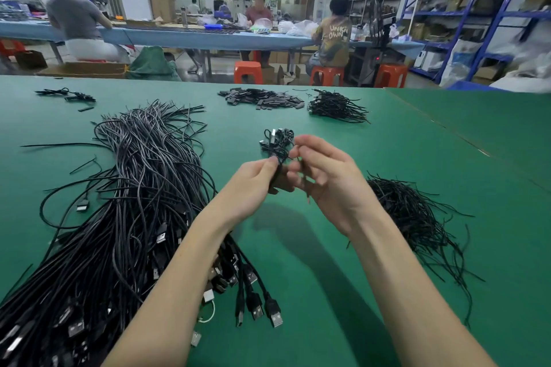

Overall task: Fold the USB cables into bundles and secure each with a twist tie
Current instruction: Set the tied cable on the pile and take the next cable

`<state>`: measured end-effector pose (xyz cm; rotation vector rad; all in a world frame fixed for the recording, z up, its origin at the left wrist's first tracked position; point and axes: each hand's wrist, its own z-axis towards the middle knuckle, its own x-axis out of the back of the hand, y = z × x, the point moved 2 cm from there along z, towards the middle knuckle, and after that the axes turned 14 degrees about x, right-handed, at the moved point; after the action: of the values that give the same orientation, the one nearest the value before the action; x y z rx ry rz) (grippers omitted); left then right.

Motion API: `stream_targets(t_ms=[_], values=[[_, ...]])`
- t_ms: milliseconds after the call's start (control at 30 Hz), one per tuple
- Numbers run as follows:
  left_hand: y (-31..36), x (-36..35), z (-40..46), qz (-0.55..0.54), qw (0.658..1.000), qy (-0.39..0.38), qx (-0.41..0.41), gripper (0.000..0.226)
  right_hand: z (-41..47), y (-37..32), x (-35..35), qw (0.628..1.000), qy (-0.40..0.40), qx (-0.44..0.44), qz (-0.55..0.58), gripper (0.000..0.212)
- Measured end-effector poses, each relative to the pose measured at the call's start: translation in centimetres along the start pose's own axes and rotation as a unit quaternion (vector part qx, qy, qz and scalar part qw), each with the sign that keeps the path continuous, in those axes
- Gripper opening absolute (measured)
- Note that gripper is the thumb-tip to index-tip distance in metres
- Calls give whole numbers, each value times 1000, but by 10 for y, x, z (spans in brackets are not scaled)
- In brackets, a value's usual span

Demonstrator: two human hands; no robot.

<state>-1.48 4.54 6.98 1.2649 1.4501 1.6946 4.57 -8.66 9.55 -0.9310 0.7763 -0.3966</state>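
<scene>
Above the middle of the green table (313, 247), both my hands hold a folded black USB cable bundle (275, 185). My left hand (253, 185) grips the bundle from the left with curled fingers. My right hand (325, 176) pinches a thin black twist tie (286, 156) at the bundle's top. A big heap of loose black USB cables (128, 202) lies to the left, plugs toward me. To the right lies a pile of thin black twist ties (417, 217). A small cluster of tied bundles (277, 140) rests just beyond my hands.
Further back on the table lie a heap of small black parts (262, 97), another pile of black cables (337, 106) and a few stray pieces (68, 94) at far left. People sit at a blue workbench (179, 37) behind; orange stools and blue shelving (477, 9) stand beyond.
</scene>
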Motion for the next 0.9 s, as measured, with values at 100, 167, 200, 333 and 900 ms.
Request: stream_targets(t_ms=[100, 167, 200, 333, 900], values=[[-2, -2, -3, 22, 998, -52, -6, 46, 4, -6, 9, 995, 53, 11, 85, 21], [-3, -7, -3, 18, 998, -58, -6, 45, 5, -9, 10, 993, 58, 21, 101, 19], [-2, -9, -2, 6, 998, -56, -5, 46, 5, -10, 9, 994, 43, 28, 97, 21], [4, -9, 0, -186, 982, -26, 35, 49, -2, -11, 9, 988, -157, -7, -6, 25], [4, -9, -8, -414, 881, -203, 107, 33, -2, 8, 46, 970, -81, -88, -211, 19]])
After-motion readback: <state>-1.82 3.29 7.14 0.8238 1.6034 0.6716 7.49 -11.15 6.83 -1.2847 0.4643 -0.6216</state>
